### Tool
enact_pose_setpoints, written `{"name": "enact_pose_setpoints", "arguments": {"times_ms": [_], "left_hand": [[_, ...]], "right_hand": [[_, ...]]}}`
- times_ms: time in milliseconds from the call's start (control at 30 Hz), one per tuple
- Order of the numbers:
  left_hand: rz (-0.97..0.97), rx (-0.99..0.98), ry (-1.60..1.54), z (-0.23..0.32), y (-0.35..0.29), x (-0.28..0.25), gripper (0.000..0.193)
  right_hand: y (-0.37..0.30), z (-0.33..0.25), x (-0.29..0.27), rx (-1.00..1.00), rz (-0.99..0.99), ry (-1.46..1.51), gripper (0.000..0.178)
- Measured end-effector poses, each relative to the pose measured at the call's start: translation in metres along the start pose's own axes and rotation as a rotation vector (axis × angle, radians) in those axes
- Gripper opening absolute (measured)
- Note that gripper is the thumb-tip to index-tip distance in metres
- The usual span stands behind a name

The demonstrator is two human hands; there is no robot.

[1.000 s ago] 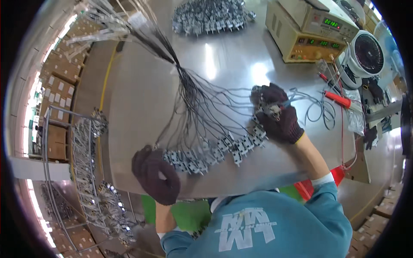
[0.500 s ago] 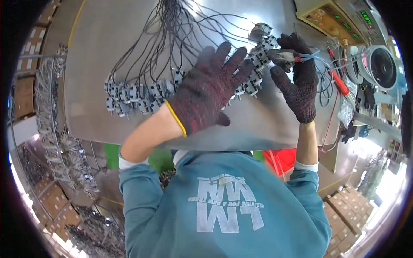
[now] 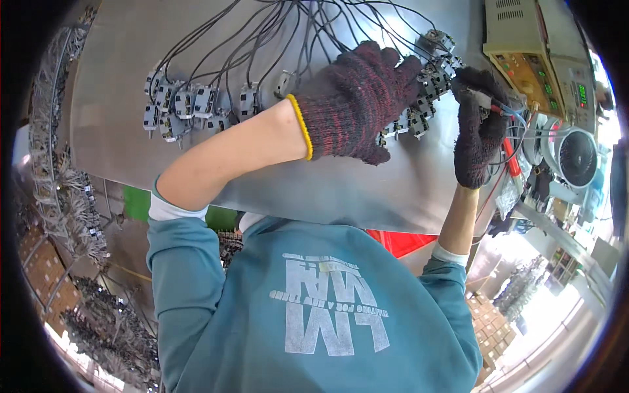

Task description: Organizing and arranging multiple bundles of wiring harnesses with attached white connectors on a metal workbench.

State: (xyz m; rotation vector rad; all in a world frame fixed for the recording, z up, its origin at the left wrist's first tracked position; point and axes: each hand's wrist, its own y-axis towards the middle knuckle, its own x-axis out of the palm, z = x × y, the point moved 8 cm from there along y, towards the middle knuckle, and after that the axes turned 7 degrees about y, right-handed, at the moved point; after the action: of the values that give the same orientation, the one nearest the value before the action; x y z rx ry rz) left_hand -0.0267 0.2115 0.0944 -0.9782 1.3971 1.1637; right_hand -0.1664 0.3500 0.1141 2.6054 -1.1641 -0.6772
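Observation:
My left hand (image 3: 363, 98), in a dark red-and-black knitted glove, lies palm down with its fingers stretched over a row of small grey-and-black blocks (image 3: 419, 119); it covers part of the row. My right hand (image 3: 475, 141), gloved alike, is closed on a clip (image 3: 483, 100) with thin blue wires, just right of the row. Its tip does not visibly touch a block. More such blocks (image 3: 190, 101) form a cluster at the left, with black cables (image 3: 262, 39) running from the blocks toward the far edge.
Beneath everything is a metal tabletop (image 3: 275, 177). Test instruments (image 3: 544, 72) with lit displays stand at the far right. Nearer are a round white-rimmed device (image 3: 578, 157), a red handle (image 3: 512, 160) and loose wires. A rack of hanging cables (image 3: 56, 164) stands left, with cartons (image 3: 42, 262) below.
The view has shifted. My left hand has moved right along the row, uncovering some blocks behind it. My right hand, still holding the clip, has drawn slightly away to the right.

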Motion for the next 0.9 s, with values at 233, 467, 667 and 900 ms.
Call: {"name": "enact_pose_setpoints", "arguments": {"times_ms": [233, 467, 667, 900], "left_hand": [[0.005, 0.033, 0.105, 0.002, -0.004, -0.003, 0.098], [0.078, 0.068, 0.058, 0.003, -0.004, -0.005, 0.096], [0.016, 0.043, 0.024, 0.002, -0.003, -0.006, 0.093], [0.173, 0.034, 0.009, 0.003, -0.006, -0.006, 0.089]], "right_hand": [[0.009, -0.001, 0.003, -0.052, 0.146, -0.062, 0.029], [0.003, -0.033, 0.001, -0.073, 0.197, -0.042, 0.025], [-0.002, -0.029, 0.010, -0.078, 0.120, -0.220, 0.027], [-0.003, -0.034, 0.021, -0.136, 0.091, -0.087, 0.029]]}}
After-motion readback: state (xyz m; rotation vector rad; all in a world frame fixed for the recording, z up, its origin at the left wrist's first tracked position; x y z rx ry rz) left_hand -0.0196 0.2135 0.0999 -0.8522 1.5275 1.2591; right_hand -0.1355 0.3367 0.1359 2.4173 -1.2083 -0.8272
